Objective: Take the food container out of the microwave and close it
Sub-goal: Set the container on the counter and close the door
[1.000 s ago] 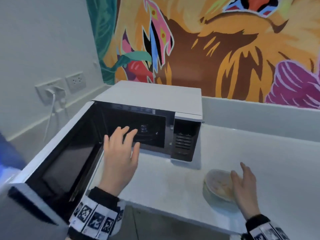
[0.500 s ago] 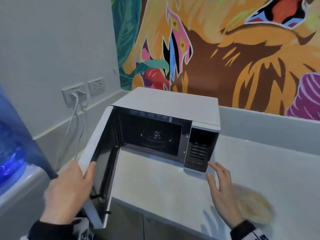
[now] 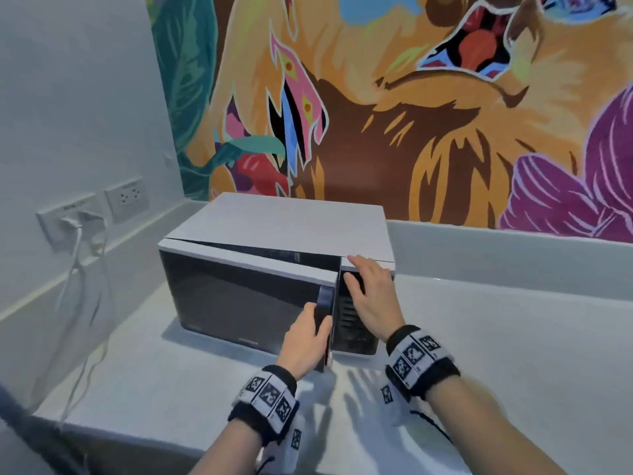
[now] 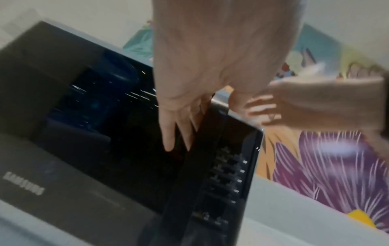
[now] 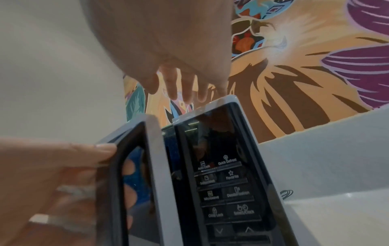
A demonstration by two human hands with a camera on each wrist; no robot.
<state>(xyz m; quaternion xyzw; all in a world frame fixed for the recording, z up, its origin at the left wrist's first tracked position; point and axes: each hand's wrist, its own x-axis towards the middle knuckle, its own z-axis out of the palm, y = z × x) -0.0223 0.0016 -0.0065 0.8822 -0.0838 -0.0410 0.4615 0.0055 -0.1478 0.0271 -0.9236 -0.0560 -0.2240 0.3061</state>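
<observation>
Our left hand point(image 3: 308, 337) grips the white, dark-glassed microwave's point(image 3: 291, 234) nearly closed door point(image 3: 239, 296); our right hand point(image 3: 371, 296), fingers straight, rests on its keypad panel point(image 5: 225, 188), legible only from the right wrist.

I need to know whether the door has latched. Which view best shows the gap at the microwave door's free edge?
The right wrist view: the gap between door and control panel is close and sharp. The head view shows it small, between both hands. The left wrist view is blurred, and the left hand hides the edge.
</observation>
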